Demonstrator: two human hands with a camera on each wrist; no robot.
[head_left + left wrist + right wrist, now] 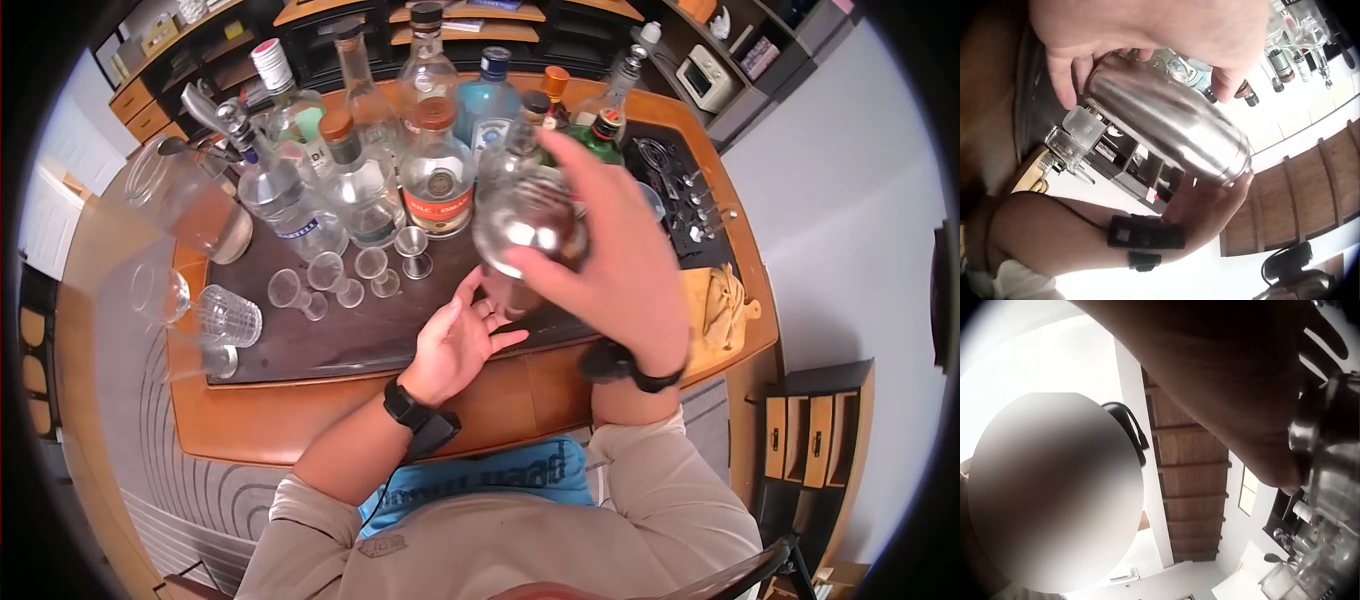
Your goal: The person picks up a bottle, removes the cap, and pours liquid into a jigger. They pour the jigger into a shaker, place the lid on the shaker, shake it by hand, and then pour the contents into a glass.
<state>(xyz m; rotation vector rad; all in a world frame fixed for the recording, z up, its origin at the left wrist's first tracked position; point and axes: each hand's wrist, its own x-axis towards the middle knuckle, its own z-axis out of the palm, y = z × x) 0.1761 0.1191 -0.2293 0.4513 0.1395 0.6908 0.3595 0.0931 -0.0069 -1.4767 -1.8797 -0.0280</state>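
Observation:
A shiny metal shaker (pixel 530 225) is held tilted above the dark mat, its silver body (pixel 1166 115) crossing the left wrist view. The right hand (pixel 625 250) curves around its upper part, thumb toward the body and fingers on the far side; in the left wrist view this hand (pixel 1207 203) is at the shaker's far end. Beside the lower end, the left hand (pixel 455 345) is palm up with fingers spread; its palm (pixel 1160 22) fills the top of the left wrist view. Whether its fingers touch the metal is unclear. The right wrist view is dark around the right hand (pixel 1229 381).
Several bottles, one with a red label (pixel 437 205), line the back of the mat. Small measuring glasses (pixel 290 290) and a steel jigger (pixel 413 250) stand before them. Glasses and a pitcher (pixel 200 205) are at left; a board with a cloth (pixel 722 305) lies at right.

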